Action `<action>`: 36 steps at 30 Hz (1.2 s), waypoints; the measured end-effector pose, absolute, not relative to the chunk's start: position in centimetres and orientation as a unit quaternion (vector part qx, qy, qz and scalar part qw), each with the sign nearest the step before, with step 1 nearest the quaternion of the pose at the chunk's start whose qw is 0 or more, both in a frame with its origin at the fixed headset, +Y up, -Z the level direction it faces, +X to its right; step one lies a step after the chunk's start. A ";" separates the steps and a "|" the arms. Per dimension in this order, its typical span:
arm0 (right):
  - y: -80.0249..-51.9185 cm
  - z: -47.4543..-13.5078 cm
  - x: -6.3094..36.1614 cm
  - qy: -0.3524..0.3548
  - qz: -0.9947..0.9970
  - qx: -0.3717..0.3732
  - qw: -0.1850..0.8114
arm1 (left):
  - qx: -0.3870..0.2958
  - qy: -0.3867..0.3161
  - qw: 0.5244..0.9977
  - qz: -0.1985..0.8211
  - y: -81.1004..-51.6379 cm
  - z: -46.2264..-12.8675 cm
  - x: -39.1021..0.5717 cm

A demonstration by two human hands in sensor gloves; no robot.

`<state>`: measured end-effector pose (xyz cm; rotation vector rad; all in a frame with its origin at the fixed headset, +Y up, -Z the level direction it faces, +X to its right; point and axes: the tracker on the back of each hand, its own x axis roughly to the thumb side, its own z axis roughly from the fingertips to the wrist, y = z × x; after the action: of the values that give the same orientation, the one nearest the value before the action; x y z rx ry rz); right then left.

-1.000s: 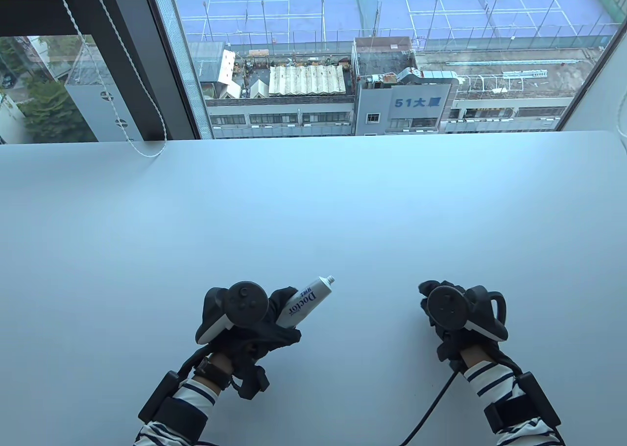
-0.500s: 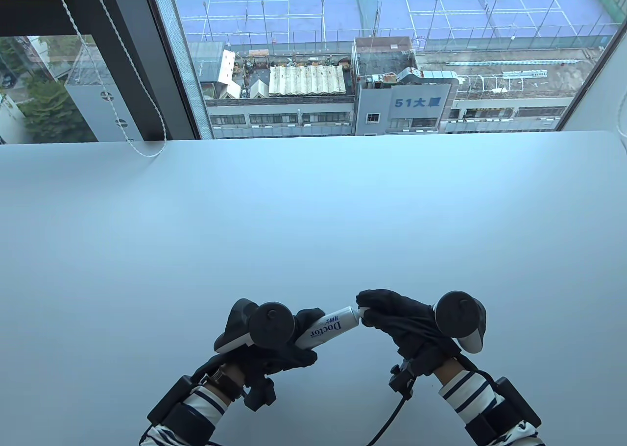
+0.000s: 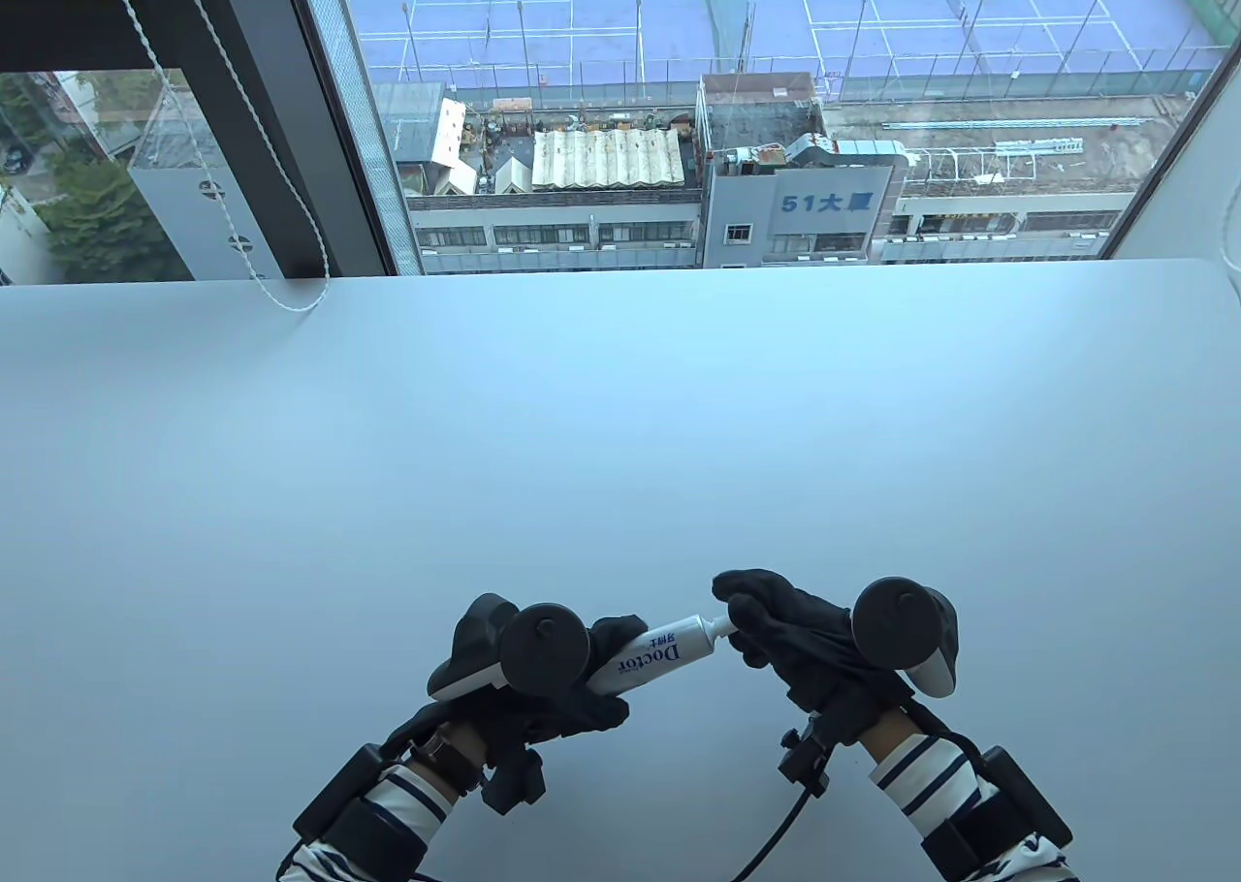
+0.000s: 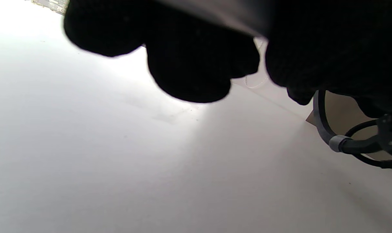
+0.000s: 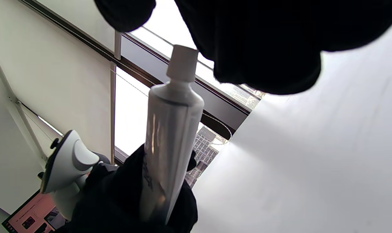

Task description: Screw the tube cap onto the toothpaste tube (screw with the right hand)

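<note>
A white toothpaste tube (image 3: 659, 651) marked "Doctor" is held in my left hand (image 3: 606, 651), nozzle pointing right and slightly away, just above the white table (image 3: 620, 417). My right hand (image 3: 742, 615) meets the nozzle end, and its fingertips pinch the small white cap (image 3: 715, 626). In the right wrist view the cap (image 5: 182, 63) sits on the neck of the tube (image 5: 170, 136), its top covered by my gloved fingers (image 5: 264, 48). The left wrist view shows only my curled dark fingers (image 4: 189, 64) over the table; the tube is hidden there.
A blind cord (image 3: 291, 300) loops onto the table's far left edge by the window. A black cable (image 3: 776, 843) hangs from my right wrist toward the near edge.
My right hand has moved left from the table's right side to the tube's nozzle. My left hand shifted right and tipped the tube lower. In the last half second the right fingers shifted only slightly.
</note>
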<state>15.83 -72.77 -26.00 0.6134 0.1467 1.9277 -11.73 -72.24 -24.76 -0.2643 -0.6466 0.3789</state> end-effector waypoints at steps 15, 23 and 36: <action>-73.0 -26.0 15.6 0.091 0.822 0.260 0.499 | -0.126 -0.315 0.923 0.183 -72.4 -24.7 -11.7; -72.6 -25.7 14.7 0.086 0.813 0.289 0.499 | -0.120 -0.320 0.921 0.185 -72.3 -24.6 -11.6; -72.3 -25.6 15.2 0.067 0.818 0.294 0.490 | -0.119 -0.314 0.922 0.191 -72.3 -24.7 -11.8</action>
<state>15.16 -72.33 -25.64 0.7132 0.1623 1.9876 -11.78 -72.27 -24.71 -0.2446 -0.6446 0.3925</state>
